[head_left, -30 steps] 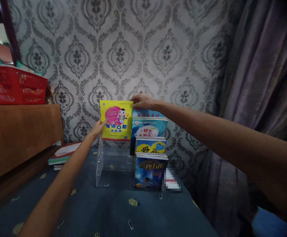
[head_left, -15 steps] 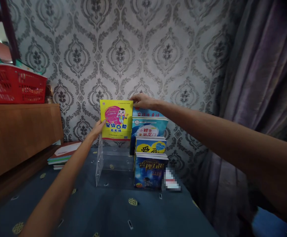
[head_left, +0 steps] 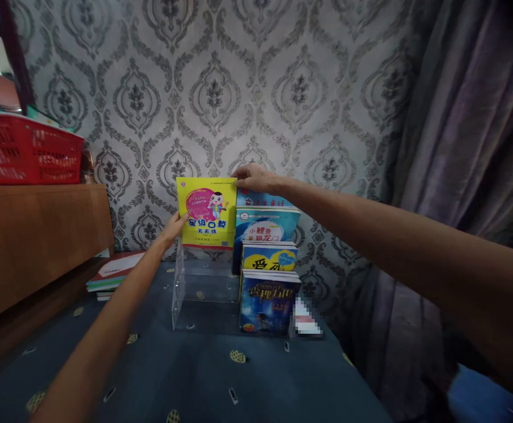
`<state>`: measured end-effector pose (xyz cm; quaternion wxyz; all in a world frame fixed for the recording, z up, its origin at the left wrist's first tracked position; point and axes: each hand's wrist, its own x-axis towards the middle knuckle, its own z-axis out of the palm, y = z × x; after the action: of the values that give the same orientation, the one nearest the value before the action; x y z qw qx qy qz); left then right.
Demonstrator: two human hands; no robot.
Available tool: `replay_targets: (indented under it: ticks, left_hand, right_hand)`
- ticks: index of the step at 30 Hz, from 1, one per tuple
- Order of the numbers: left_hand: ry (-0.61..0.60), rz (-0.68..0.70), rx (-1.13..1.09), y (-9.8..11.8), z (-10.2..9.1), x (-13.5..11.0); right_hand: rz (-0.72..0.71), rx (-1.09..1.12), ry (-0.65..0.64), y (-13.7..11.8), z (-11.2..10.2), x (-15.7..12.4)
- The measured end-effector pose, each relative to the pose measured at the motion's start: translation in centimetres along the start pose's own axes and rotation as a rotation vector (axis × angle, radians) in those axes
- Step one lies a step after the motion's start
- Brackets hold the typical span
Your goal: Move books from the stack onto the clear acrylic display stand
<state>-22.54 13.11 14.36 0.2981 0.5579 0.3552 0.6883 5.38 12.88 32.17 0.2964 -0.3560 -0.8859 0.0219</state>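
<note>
A yellow workbook (head_left: 207, 211) with a pink circle and a cartoon figure stands upright at the top left of a clear acrylic book rack (head_left: 175, 299). My left hand (head_left: 174, 229) grips its left edge, thumb on the cover. At its top right corner, my right hand (head_left: 254, 176) pinches the edge with bent fingers. Right of the workbook, a light blue book (head_left: 267, 223), a yellow and blue book (head_left: 269, 258) and a dark blue book (head_left: 269, 305) stand in stepped rows. Another blue book behind them is partly covered by my right hand.
A stack of books (head_left: 110, 276) lies on the dark patterned cloth (head_left: 203, 376) at left. A red basket (head_left: 27, 150) sits on a wooden cabinet (head_left: 40, 247). Patterned wallpaper rises close behind the rack, and a grey-purple curtain (head_left: 450, 205) hangs at right.
Both hands keep their hold on the yellow workbook, which has hardly moved. The view has shifted very slightly.
</note>
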Motion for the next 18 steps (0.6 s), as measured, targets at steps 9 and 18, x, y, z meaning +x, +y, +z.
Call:
replay_targets:
  ticks: [9, 18]
  left_hand:
    - [-0.003, 0.03, 0.039, 0.8, 0.1, -0.3]
    - [0.159, 0.071, 0.169, 1.3, -0.1, -0.9]
  right_hand:
    - [0.003, 0.016, 0.052, -0.1, 0.1, -0.1]
    - [-0.067, 0.041, 0.336, -1.3, 0.4, -1.2]
